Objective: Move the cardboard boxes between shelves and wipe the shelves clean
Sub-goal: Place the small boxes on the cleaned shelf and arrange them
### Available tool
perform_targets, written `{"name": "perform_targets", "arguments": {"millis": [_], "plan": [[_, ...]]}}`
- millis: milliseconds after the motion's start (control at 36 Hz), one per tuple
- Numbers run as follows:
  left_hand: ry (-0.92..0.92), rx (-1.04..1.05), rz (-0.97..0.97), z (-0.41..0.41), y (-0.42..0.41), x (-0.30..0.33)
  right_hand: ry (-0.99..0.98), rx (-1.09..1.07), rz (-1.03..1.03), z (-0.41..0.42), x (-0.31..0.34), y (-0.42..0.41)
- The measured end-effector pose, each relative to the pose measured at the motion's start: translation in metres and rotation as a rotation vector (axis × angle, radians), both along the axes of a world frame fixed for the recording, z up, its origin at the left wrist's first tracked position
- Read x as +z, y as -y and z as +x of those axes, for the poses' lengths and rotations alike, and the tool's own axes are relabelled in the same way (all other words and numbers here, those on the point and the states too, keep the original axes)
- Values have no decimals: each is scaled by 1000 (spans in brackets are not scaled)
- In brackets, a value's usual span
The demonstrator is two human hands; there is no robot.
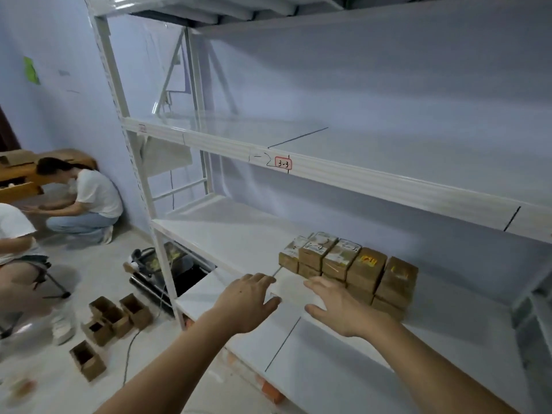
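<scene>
Several small brown cardboard boxes [349,270] stand stacked in two layers on the lower white shelf [239,234], some with paper labels on top. My left hand [248,300] hovers over the shelf's front edge, left of the stack, fingers straight and holding nothing. My right hand [334,306] reaches toward the near side of the stack, fingers spread, close to the boxes but not gripping any. Above them the shelf [358,144] labelled 3-3 carries nothing. No cloth is in view.
Several open cardboard boxes [110,324] lie on the floor at the left, with a cable and a dark machine [155,264] under the rack. One person [83,201] crouches in the corner; another [18,252] sits at the left edge. Orange items show under the lowest shelf.
</scene>
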State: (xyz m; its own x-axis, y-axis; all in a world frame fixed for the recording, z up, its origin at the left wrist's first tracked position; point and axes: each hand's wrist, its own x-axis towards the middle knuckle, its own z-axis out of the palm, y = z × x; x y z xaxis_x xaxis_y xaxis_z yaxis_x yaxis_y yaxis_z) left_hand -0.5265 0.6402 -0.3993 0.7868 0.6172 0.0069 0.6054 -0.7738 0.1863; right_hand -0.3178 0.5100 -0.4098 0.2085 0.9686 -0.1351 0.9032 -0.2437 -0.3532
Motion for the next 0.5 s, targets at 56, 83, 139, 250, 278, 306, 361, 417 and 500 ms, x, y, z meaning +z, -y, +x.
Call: {"name": "perform_targets", "arguments": {"millis": [56,83,139,250,278,306,361,417,500], "plan": [[-7,-55,-2,9,-22,-4,-21,-64,3,5,-2,-8],[-10,-83,-2,15,-31,-5,-38,-94,2,7,-2,-10],[-17,-136,-7,28,-47,-8,-65,-153,5,11,-2,-13],[-15,-227,-25,57,-68,-13,-51,-246,-4,22,-2,-13],[-15,-246,-35,64,-71,-15,-57,-273,-17,25,-2,-13],[-14,-265,-42,72,-75,-16,-67,-298,-25,29,-3,-13],[-17,-295,-48,88,-83,-22,-78,-337,-35,37,-6,-15],[-11,-314,-50,104,-91,-27,-80,-366,-49,47,-8,-17],[-1,-321,-49,128,-103,-34,-105,-408,-46,63,-12,-26]]}}
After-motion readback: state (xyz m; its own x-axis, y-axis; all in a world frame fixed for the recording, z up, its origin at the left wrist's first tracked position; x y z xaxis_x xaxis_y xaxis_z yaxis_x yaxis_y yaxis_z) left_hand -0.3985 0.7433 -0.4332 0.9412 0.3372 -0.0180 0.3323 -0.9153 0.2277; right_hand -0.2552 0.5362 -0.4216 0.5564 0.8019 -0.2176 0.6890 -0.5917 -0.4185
